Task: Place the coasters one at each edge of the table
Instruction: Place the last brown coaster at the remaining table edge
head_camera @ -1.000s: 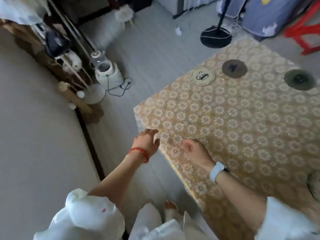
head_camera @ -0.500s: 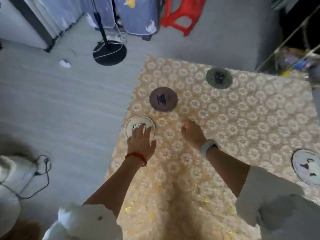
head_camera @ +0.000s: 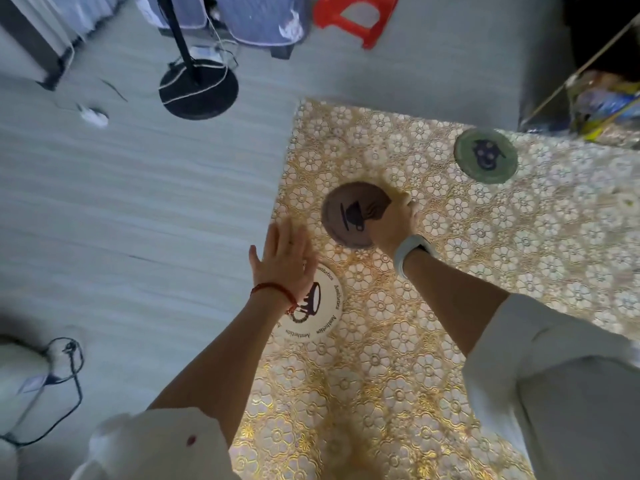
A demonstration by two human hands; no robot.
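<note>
The left hand (head_camera: 285, 258) hides the near-left part of the white coaster (head_camera: 320, 306); the right hand (head_camera: 391, 225) covers the brown coaster's (head_camera: 349, 213) right rim; the desk (head_camera: 398, 375) runs off the right and bottom edges.

A home: floral-clothed table (head_camera: 433, 341), red plastic stool (head_camera: 356, 15), hanging clothes (head_camera: 263, 15).
</note>
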